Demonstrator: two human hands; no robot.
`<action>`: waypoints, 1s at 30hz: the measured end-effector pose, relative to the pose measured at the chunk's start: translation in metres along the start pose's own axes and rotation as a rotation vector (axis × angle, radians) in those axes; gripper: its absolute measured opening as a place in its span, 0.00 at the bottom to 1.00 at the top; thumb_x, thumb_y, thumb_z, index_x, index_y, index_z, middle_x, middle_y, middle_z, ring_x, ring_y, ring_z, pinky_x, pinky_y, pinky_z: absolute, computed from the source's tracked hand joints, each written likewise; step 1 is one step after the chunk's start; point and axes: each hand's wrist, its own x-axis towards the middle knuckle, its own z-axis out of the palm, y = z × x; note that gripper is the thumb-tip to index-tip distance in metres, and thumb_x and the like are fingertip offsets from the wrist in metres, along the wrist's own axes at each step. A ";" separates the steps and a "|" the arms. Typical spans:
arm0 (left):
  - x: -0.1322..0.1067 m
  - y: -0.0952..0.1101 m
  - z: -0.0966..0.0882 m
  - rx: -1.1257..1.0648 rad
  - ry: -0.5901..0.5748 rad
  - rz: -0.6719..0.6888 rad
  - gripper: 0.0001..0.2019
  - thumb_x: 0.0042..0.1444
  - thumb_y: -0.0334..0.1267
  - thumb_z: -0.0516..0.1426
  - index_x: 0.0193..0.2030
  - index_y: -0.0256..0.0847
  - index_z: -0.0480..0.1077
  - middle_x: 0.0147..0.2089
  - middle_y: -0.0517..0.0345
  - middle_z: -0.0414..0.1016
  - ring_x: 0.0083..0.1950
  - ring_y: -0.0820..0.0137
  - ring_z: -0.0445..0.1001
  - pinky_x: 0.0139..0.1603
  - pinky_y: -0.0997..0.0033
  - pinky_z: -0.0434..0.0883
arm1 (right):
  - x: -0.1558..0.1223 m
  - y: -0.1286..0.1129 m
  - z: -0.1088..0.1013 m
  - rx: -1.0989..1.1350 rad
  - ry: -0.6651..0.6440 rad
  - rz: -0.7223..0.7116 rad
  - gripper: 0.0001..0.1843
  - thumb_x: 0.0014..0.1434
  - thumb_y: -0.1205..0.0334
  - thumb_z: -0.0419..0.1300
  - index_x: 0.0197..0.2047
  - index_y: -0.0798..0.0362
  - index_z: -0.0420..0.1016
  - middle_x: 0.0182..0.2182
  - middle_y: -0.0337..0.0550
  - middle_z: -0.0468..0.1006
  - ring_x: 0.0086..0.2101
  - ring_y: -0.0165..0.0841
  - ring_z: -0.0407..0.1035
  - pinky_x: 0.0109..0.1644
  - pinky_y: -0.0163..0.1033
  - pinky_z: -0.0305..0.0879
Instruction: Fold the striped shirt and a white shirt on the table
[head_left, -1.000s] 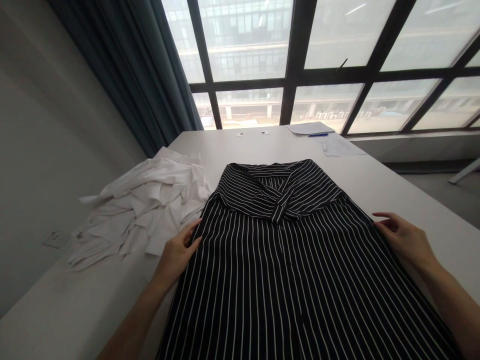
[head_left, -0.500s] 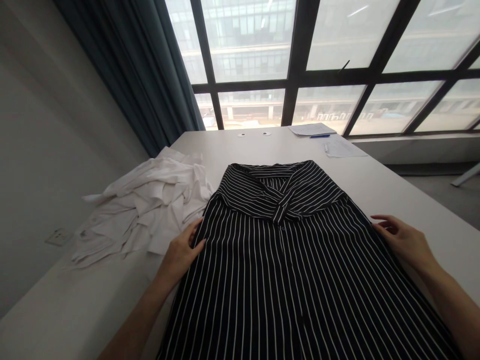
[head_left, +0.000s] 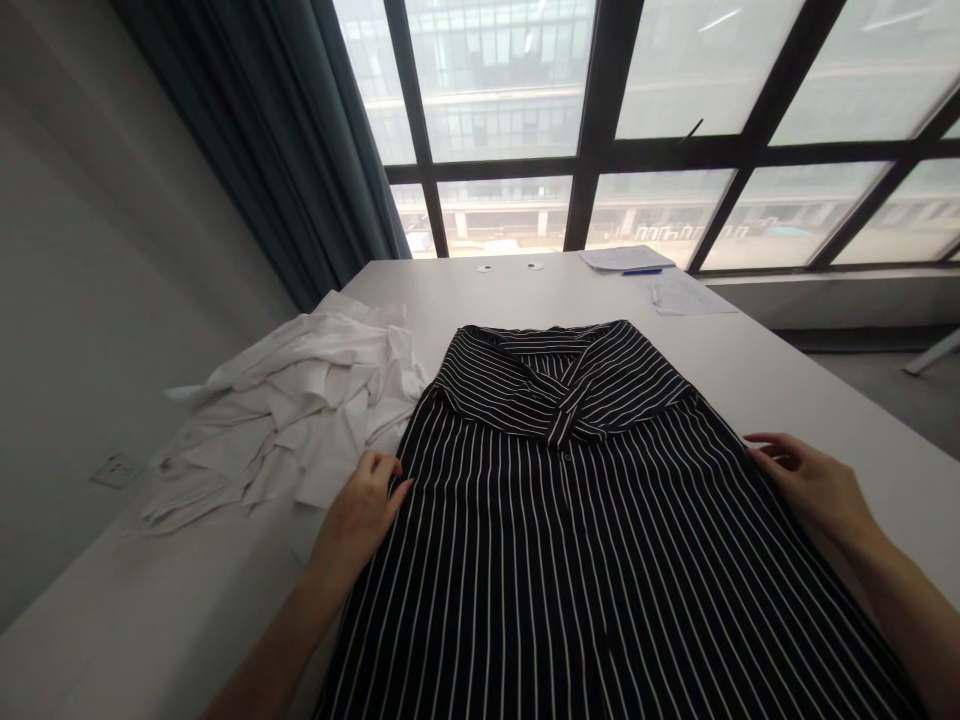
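Striped garment (head_left: 570, 560), just one, lies spread on the white table (head_left: 750, 370); taking its middle as the clock's centre, its crossed band (head_left: 495, 400) sits at twelve and its near end runs out of sight at six. The left hand (head_left: 360, 505) is at nine, thumb over the edge, fingers narrowly curled; the right hand (head_left: 814, 490) is at three, loosely bent at the other edge. Whether either truly grips, I can't tell from here.

My worry is an uneven pull: one side tugged harder would skew the stripes and ruck the front. At ten, one heap of white cloth (head_left: 315, 400) sits so close that the left hand, sweeping outward, might catch it; how many pieces it holds is hidden.

Counting on: two hands, one button (head_left: 567, 458) I can make out plainly, and, towards one o'clock, one blue pen (head_left: 641, 272) and at least two papers (head_left: 626, 257).
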 end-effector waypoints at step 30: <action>0.024 -0.005 -0.007 -0.264 -0.019 -0.014 0.10 0.58 0.42 0.49 0.37 0.41 0.69 0.38 0.51 0.74 0.42 0.60 0.73 0.48 0.58 0.71 | 0.021 -0.006 -0.002 -0.097 -0.115 0.032 0.22 0.53 0.50 0.54 0.46 0.53 0.76 0.36 0.48 0.82 0.37 0.42 0.75 0.42 0.43 0.65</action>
